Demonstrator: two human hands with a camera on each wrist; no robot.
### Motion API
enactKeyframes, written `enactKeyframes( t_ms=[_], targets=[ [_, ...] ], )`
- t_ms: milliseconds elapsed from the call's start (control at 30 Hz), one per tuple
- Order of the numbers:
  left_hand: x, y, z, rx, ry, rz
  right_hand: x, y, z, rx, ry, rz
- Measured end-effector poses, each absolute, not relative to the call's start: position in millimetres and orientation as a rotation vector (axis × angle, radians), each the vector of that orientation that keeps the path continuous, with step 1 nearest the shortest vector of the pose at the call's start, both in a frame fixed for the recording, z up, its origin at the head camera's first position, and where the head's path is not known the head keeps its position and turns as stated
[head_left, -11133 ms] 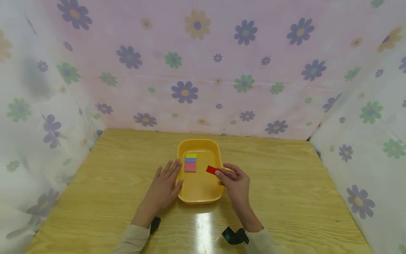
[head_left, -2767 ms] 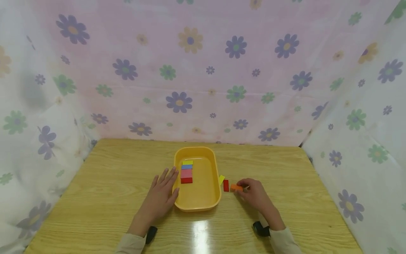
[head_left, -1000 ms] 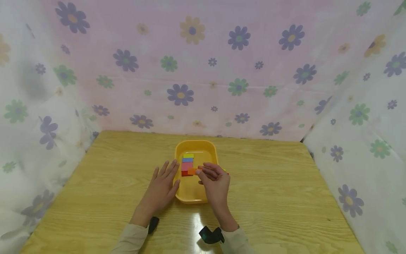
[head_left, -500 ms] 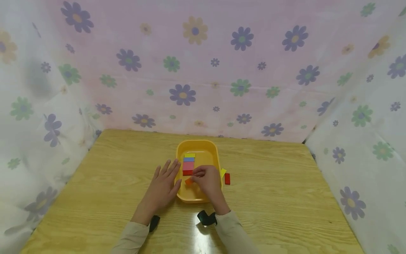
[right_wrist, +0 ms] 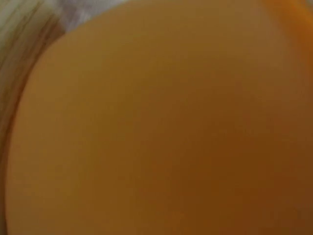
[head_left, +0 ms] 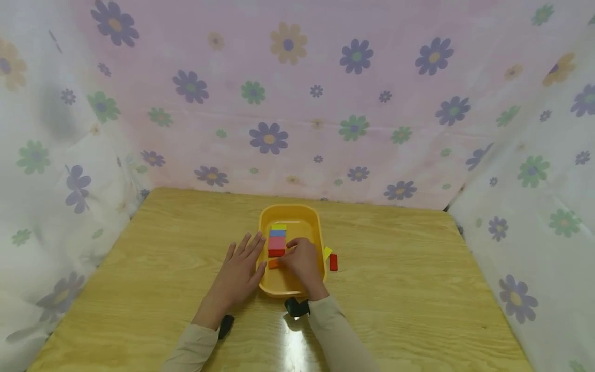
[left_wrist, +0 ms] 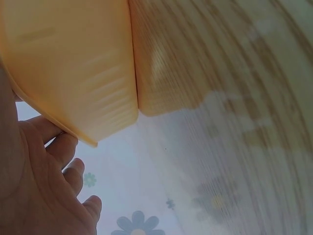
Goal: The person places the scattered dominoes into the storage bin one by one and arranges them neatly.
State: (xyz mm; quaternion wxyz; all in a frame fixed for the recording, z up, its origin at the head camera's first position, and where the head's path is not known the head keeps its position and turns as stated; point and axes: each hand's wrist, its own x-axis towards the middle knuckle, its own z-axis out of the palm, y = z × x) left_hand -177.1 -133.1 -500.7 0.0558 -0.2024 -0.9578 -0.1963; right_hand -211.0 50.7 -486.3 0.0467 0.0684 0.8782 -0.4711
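Inside the yellow plastic tray (head_left: pixel 279 283), flat blocks form a row along the left side: yellow (head_left: pixel 279 227), blue (head_left: pixel 277 233), pink (head_left: pixel 276 242) and red (head_left: pixel 276 253). Just on the near side of the red one, my right hand (head_left: pixel 304 262) pinches an orange block (head_left: pixel 273 264) low over the tray floor. My left hand (head_left: pixel 238 275) lies with fingers extended over the tray's left rim. The left wrist view shows its fingers (left_wrist: pixel 63 149) against the rim from outside. Only the tray's blurred wall (right_wrist: pixel 122 122) fills the right wrist view.
On the wooden table (head_left: pixel 409 279), a red block (head_left: pixel 333 262) and a yellow block (head_left: pixel 327 252) lie right beside the tray. Black wrist cameras (head_left: pixel 296 307) sit under both wrists. A floral curtain (head_left: pixel 316 124) encloses the table's back and sides.
The red block once held in my right hand joined the row. That hand then took the orange block from the table, brought it over the tray and lowered it below the row. Left hand stayed.
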Motion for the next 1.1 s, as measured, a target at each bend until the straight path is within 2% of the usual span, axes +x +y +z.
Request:
enactKeyframes(
  t_ms=[467, 1100],
  targets=[
    [-177, -134, -501, -0.622, -2.89, -0.63, -221, 45, -495, 0.348, 2.747, -1.263],
    [-178, -133, -500, -0.621, -2.901, -0.591, -219, 44, -500, 0.305, 2.791, -1.246]
  ],
)
